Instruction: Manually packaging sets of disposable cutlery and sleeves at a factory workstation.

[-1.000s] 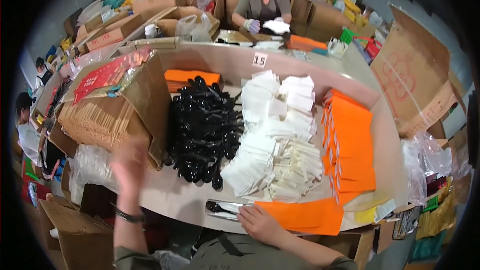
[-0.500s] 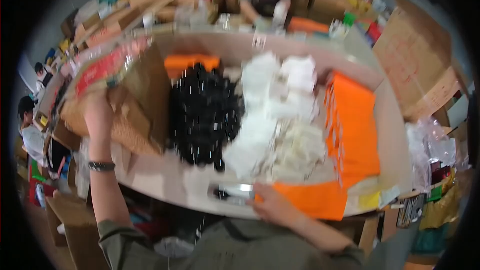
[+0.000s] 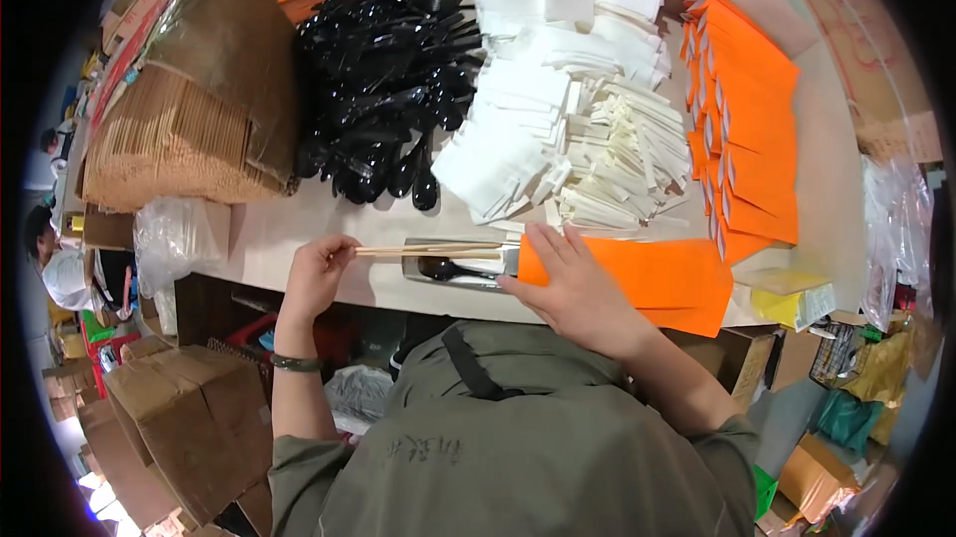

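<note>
A pair of pale wooden chopsticks [image 3: 428, 251] is pinched at one end by my left hand [image 3: 321, 276]. The sticks lie level over a narrow metal tray [image 3: 410, 264], their far ends at the mouth of an orange paper sleeve [image 3: 637, 278]. In the tray rests a black plastic spoon [image 3: 443, 269], partly hidden under the chopsticks. My right hand [image 3: 573, 288] is laid flat on the sleeve's left end, fingers spread. Beyond it are folded white napkins [image 3: 518, 89], thin white paper packets [image 3: 627, 158] and a heap of black spoons [image 3: 388, 79].
Many chopsticks stand packed in a brown cardboard box [image 3: 179, 138] at the left. Stacked orange sleeves [image 3: 752, 129] line the right side of the table, with a yellow box [image 3: 792, 303] near its front corner. Cardboard boxes [image 3: 189, 417] sit below the table at left.
My left hand has come back from the cardboard box and now holds chopsticks over the tray. My right hand remains by the orange sleeve. The view has tilted down toward the table's front.
</note>
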`<act>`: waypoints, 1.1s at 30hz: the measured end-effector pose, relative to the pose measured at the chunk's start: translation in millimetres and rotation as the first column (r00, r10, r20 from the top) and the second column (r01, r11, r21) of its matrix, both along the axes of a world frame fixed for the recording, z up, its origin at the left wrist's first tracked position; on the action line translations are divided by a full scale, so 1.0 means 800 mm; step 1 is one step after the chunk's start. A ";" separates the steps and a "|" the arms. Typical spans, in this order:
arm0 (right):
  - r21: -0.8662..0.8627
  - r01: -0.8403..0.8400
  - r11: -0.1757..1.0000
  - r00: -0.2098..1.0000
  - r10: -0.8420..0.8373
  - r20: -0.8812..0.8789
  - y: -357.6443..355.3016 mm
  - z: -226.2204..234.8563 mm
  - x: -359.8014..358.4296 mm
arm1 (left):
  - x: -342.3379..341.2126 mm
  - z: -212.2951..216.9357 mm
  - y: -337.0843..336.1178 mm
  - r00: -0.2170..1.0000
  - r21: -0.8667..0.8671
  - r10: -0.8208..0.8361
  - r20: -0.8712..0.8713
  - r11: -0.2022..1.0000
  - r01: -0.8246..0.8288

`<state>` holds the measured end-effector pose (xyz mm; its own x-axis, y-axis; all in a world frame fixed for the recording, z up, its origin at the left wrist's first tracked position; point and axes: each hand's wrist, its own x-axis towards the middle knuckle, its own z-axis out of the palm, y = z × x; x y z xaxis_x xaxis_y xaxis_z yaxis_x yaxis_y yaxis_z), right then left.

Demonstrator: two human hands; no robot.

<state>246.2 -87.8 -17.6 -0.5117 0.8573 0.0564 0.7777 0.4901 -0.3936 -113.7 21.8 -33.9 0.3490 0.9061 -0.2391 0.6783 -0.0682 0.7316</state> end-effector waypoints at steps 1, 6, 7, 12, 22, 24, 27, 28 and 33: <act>0.011 0.025 1.000 1.000 -0.025 0.010 0.001 -0.010 -0.002 | 0.006 -0.010 0.003 0.999 0.001 0.008 0.049 1.000 -0.008; 0.231 0.059 0.971 0.971 -0.002 -0.241 0.001 -0.073 -0.006 | 0.127 -0.047 -0.027 0.984 0.330 -0.177 -0.003 0.929 0.168; 0.033 0.156 0.987 0.913 -0.132 -0.385 0.008 -0.066 -0.018 | 0.114 -0.077 -0.026 0.987 0.411 -0.162 0.001 0.900 0.147; 0.201 0.096 0.975 0.935 -0.019 -0.355 0.042 -0.104 -0.030 | 0.095 -0.147 -0.018 0.968 0.427 -0.027 0.249 0.900 -0.084; 0.294 0.018 0.956 0.976 0.046 -0.211 0.030 -0.077 -0.022 | 0.098 -0.158 -0.003 0.922 0.467 -0.052 0.383 0.872 -0.145; 0.279 0.023 0.960 0.961 0.056 -0.272 0.019 -0.069 -0.016 | 0.109 -0.137 -0.023 0.964 0.523 -0.060 0.259 0.848 -0.087; 0.250 0.082 0.965 0.965 -0.014 -0.262 0.005 -0.066 -0.019 | 0.124 -0.103 -0.042 0.985 0.541 -0.083 0.153 0.841 -0.013; 0.258 0.125 0.958 0.967 -0.060 -0.246 -0.005 -0.060 -0.010 | 0.141 -0.089 -0.041 0.976 0.614 -0.170 0.136 0.788 0.052; 0.155 0.010 0.988 0.983 0.019 -0.182 0.005 -0.041 -0.022 | 0.135 -0.067 -0.061 0.997 0.601 0.017 0.078 0.797 -0.061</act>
<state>228.6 -83.4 -50.7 -0.4843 0.8286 0.2807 0.6975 0.5594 -0.4478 -5.4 -27.3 -87.2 0.3052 0.8724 0.3819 0.6422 -0.4847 0.5939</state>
